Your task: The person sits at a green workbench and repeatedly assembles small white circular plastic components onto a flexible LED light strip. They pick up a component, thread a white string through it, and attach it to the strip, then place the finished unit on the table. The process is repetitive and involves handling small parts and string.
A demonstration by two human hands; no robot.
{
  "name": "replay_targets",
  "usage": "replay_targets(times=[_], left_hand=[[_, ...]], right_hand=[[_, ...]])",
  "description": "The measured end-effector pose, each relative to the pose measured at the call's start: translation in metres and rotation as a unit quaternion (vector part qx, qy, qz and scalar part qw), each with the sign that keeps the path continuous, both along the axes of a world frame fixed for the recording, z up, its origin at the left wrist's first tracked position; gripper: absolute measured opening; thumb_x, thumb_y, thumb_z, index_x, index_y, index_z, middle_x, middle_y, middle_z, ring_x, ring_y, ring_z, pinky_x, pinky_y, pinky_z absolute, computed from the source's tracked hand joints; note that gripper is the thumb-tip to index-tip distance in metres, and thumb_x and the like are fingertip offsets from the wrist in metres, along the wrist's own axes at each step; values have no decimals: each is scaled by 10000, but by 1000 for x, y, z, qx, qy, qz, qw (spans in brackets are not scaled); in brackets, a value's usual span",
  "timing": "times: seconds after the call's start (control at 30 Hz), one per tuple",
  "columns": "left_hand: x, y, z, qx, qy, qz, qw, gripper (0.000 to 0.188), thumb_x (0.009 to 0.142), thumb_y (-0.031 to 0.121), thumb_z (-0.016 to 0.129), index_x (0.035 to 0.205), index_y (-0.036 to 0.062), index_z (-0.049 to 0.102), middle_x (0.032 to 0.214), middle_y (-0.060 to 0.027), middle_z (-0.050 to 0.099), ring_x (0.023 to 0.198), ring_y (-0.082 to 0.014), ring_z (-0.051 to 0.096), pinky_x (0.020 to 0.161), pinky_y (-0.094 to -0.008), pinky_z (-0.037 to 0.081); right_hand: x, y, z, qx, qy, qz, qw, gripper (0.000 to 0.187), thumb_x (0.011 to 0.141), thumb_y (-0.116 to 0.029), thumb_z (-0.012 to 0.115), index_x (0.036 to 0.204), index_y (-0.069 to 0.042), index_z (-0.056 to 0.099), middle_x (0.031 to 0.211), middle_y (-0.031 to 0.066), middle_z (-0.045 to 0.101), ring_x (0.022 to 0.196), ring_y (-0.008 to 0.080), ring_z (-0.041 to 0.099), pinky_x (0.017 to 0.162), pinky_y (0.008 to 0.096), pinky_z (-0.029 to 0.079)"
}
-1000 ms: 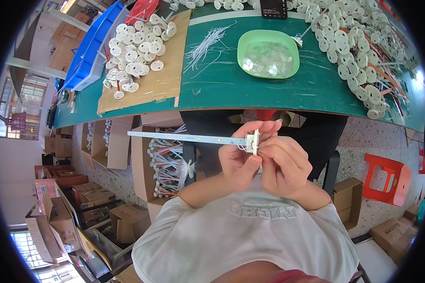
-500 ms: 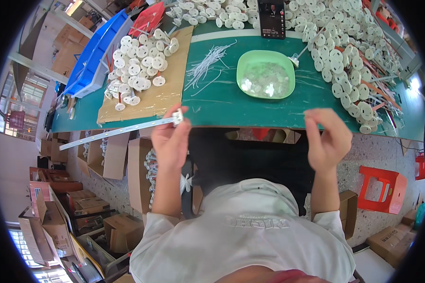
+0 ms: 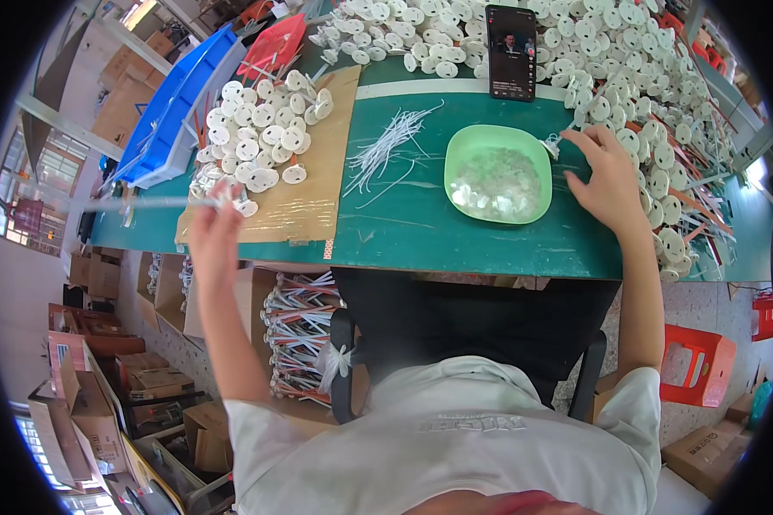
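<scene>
Jutting leftward from the left hand [image 3: 215,230] is a blurred pale strip [image 3: 142,204].

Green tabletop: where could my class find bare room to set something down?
Bare: the tabletop between the light-green square plastic bowl and the table's near edge; narrowly, between bowl and thin white strands. Crowded: the far side and right end, heaped with white disc-ended pieces, and the brown cardboard sheet, partly under another pile.

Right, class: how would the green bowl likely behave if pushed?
The bowl looks wide and low, so it would probably slide rather than tip. It seems thin-walled, so probably light. Loose pale pieces inside might spill if tilted.
</scene>
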State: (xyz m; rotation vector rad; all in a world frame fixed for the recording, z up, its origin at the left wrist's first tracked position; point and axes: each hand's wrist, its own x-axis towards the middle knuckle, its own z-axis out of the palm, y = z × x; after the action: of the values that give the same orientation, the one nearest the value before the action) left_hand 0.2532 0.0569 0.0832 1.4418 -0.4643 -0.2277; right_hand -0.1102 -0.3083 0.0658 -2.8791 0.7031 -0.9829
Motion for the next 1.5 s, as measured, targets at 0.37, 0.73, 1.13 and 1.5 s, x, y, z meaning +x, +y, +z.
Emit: replay_targets(times=[0.37,0.73,1.13,1.5], left_hand=[[200,-12,59,466,-266,112,836,607,845,585,617,823,-8,742,748,-129,705,735,-232,673,691,-356,498],[117,-34,54,375,-439,281,767,465,929,424,611,1096,-3,687,892,-189,724,832,-285,704,745,-383,523],[-182,-105,-45,-44,-127,-378,916,515,924,238,630,1313,-76,504,1060,-165,676,871,-188,658,797,-313,510],[-182,-160,-45,-241,48,-236,940,272,1012,175,480,1227,8,459,706,-91,584,562,-162,538,475,-281,419]], right_hand=[[18,0,-25,-23,59,-25,998,411,785,-175,741,1187,-151,656,836,52,609,745,270,626,641,375,509],[5,-9,-33,67,-64,-10,996,274,807,-100,752,1070,-91,677,850,84,705,681,246,662,574,337,501],[-7,114,-1,15,-233,190,953,225,683,0,779,898,-20,715,871,98,703,666,225,640,572,304,516],[49,174,-23,120,-390,173,897,441,655,-14,835,1056,9,653,928,110,681,754,274,625,631,344,518]])
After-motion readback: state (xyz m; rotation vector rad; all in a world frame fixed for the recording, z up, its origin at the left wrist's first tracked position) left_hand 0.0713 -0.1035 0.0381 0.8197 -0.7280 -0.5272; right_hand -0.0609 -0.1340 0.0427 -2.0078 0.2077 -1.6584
